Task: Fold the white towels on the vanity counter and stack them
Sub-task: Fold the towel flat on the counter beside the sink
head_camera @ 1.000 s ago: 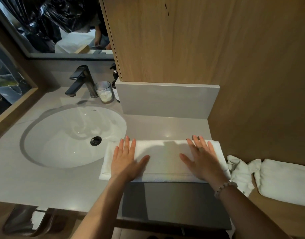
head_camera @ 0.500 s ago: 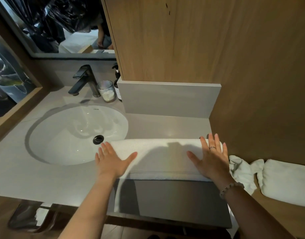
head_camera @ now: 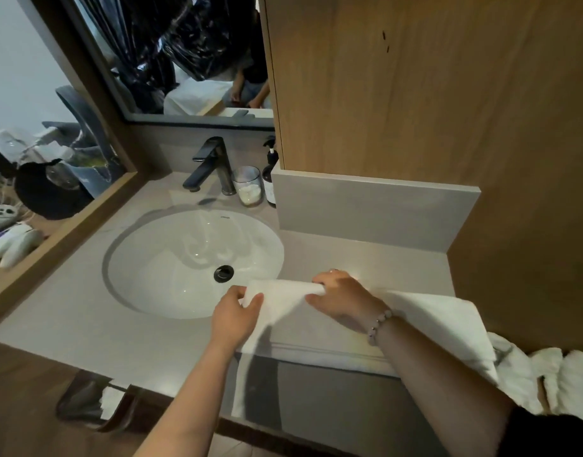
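Left hand (head_camera: 237, 319) is pinching the white towel (head_camera: 431, 321) at its left end, and right hand (head_camera: 339, 298) is gripping the same end, fingers curled. Towel is lying along the counter (head_camera: 69, 324) near edge, right of the sink (head_camera: 184, 258), left end lifting.

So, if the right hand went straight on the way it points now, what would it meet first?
Probably the sink: the right hand, gripping the towel, points left and away toward its right rim. How high the hand is above it is unclear.
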Tool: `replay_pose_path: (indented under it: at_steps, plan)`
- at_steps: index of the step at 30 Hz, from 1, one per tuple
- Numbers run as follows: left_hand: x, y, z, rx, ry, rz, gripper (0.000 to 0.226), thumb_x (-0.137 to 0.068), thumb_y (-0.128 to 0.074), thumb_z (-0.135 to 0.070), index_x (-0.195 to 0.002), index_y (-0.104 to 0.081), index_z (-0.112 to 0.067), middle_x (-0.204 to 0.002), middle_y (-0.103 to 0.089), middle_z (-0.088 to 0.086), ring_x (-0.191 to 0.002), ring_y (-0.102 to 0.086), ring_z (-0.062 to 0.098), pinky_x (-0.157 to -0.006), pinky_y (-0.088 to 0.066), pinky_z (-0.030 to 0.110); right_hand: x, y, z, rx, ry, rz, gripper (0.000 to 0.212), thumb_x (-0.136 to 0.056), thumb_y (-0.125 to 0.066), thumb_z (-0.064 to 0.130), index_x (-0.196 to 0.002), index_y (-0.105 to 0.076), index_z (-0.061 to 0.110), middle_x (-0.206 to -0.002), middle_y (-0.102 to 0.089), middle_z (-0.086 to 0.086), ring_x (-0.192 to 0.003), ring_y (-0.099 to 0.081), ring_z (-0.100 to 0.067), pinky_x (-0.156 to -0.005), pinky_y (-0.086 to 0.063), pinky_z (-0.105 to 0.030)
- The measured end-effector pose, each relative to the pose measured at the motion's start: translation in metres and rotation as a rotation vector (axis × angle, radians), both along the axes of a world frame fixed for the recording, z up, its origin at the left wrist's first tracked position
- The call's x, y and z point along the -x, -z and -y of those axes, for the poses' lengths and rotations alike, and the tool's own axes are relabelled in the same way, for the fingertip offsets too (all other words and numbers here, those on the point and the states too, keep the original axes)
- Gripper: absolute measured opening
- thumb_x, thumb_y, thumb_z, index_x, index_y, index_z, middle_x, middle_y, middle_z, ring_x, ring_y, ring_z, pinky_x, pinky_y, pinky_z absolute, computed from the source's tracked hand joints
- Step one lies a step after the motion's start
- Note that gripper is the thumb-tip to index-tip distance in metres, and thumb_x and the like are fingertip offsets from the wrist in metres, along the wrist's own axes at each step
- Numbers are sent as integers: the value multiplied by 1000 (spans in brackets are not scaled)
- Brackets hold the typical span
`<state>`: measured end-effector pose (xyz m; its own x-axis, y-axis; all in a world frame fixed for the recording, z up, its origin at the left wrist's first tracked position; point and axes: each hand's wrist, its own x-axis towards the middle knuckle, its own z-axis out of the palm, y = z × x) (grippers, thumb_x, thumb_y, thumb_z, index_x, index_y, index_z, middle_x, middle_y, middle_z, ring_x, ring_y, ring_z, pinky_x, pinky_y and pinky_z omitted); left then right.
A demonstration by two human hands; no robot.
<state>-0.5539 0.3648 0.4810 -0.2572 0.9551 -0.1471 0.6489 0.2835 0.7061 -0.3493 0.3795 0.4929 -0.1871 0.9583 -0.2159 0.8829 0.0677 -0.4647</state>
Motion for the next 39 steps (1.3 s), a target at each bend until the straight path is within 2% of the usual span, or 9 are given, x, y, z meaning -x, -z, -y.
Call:
replay_pose_path:
  at_steps: [3,7,11,16,18,21,28,34,39]
  plan:
    - [1,-4,-6,44,10,145,17,-89,-59,-31,-88,-57,-15,-84,-59,-3,-83,-54,17,-66,-35,26,23,-9,-16,107,4,-28,39,-79,-56,52,-103,-63,22,-105,-57,0,-97,-55,-20,-87,-48,-36]
    - [8,-5,-16,135,67,248,37,-90,-58,-33,-61,-42,-17,-61,-43,-4,-59,-39,12,-54,-29,25,31,-10,-36,229,19,-78,42,-67,-60,62,-82,-64,23,-92,-65,1,-87,-61,-20,-79,-51,-35]
    - [9,-16,-17,149,125,362,44,-69,-61,-57,-62,-44,-17,-64,-44,0,-63,-39,15,-59,-29,27,25,-15,-44,287,-16,-179,27,-69,-66,50,-72,-61,23,-82,-64,3,-80,-60,-17,-70,-47,-30]
    - [-7,-65,-25,-93,228,366,16,-90,-60,-21,-77,-66,-14,-80,-61,-4,-75,-54,9,-64,-40,10,12,-56,-55,290,-155,-430,27,-65,-68,40,-82,-58,22,-79,-58,7,-79,-53,-13,-63,-40,-22]
    - [-15,-94,-29,-159,284,428,21,-95,-51,-15,-87,-68,-5,-94,-63,-2,-82,-56,4,-68,-38,1,-2,-74,-51,249,-128,-585,26,-71,-72,33,-91,-62,19,-82,-63,6,-74,-56,-9,-67,-41,-22]
    - [-22,-145,-31,-218,378,538,26,-95,-46,-12,-89,-70,-18,-88,-67,-15,-77,-57,3,-70,-42,4,-27,-106,-37,167,-102,-770,14,-76,-71,22,-87,-64,19,-80,-66,6,-76,-59,-10,-75,-43,-26]
    - [-58,-251,-35,-534,834,188,26,-76,-73,-12,-77,-68,-37,-94,-65,-14,-83,-60,-1,-78,-47,13,-57,-186,1,-61,-121,-955,38,-73,-68,10,-110,-61,12,-86,-70,10,-80,-62,-3,-71,-49,-16]
    - [-89,-299,-26,-602,951,30,12,-76,-73,-19,-71,-72,-29,-83,-68,-10,-78,-63,4,-77,-53,23,-64,-208,28,-285,-73,-1042,56,-61,-81,44,-108,-64,19,-99,-69,1,-92,-64,-13,-80,-53,-28]
    - [-108,-309,-14,-670,904,-34,13,-82,-68,-23,-72,-70,-31,-82,-68,-17,-79,-65,3,-80,-54,28,-72,-209,44,-342,22,-1193,59,-51,-83,56,-92,-72,15,-88,-70,-8,-79,-64,-21,-67,-54,-26]
